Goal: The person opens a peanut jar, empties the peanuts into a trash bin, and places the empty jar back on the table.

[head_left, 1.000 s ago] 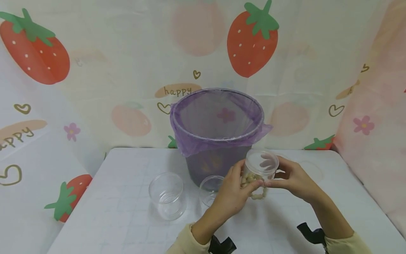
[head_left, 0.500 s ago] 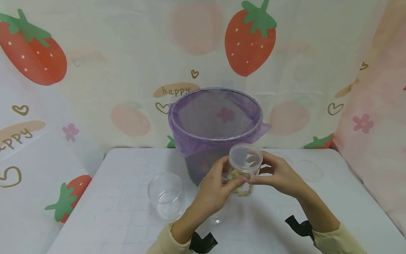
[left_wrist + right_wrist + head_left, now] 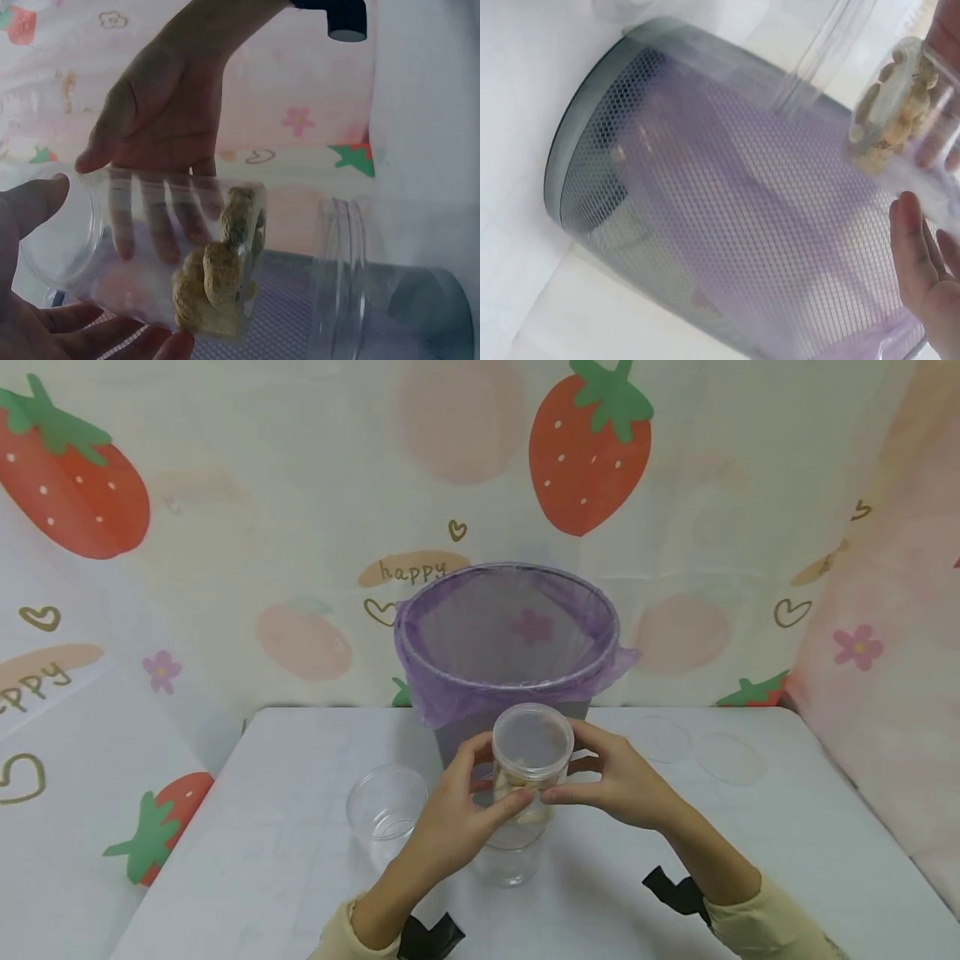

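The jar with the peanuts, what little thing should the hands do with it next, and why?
Probably twist off the lid: the peanut jar is gripped by both the left hand and the right hand, its lid looks on, and it is held above an open empty jar, in front of the lined bin.

Mesh bin (image 3: 510,635) with purple liner on white surface (image 3: 262,877); two clear lids (image 3: 731,758) right; strawberry-print backdrop (image 3: 225,485).

bright, even light | soft shadows | wrist views blurred close-up
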Motion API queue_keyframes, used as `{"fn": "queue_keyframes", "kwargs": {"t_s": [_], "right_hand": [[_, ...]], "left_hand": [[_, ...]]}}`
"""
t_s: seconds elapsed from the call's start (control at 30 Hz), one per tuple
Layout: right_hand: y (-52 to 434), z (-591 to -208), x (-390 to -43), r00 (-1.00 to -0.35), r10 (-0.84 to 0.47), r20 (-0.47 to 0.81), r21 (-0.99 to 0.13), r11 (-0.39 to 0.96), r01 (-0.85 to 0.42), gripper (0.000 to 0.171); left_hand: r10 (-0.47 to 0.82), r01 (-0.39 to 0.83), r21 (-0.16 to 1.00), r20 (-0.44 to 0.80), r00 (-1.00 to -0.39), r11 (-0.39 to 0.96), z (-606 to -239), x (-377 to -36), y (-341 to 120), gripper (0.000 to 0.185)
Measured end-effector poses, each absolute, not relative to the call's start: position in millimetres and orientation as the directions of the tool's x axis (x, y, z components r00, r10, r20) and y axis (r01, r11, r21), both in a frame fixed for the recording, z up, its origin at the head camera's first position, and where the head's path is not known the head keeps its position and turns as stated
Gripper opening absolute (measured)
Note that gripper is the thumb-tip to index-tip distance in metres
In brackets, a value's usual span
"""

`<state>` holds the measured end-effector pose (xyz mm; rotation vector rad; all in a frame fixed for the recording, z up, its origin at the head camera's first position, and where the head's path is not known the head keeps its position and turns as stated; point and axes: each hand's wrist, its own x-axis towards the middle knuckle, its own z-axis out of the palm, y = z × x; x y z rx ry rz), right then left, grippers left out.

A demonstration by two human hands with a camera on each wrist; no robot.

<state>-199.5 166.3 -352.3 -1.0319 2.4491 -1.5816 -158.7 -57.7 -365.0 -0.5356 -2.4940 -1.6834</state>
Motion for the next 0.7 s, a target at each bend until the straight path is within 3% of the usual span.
{"fn": "queue_keyframes", "kwargs": {"t_s": [0.37,0.7], "right_hand": [[148,-358,-197,-0.789,-0.543,0.288,-0.838,0.256,-0.481,0.074],[151,-359,-195,-0.803,-0.541,0.251,-0.85,0.274,-0.45,0.075]], "left_hand": [[0.228,0.335,0.873,0.267,-0.936,0.355,-371,-159,-69,0.078],[0.237,0.306,0.891,0.234,-0.943,0.335,-374,-164,-68,0.074]]}}
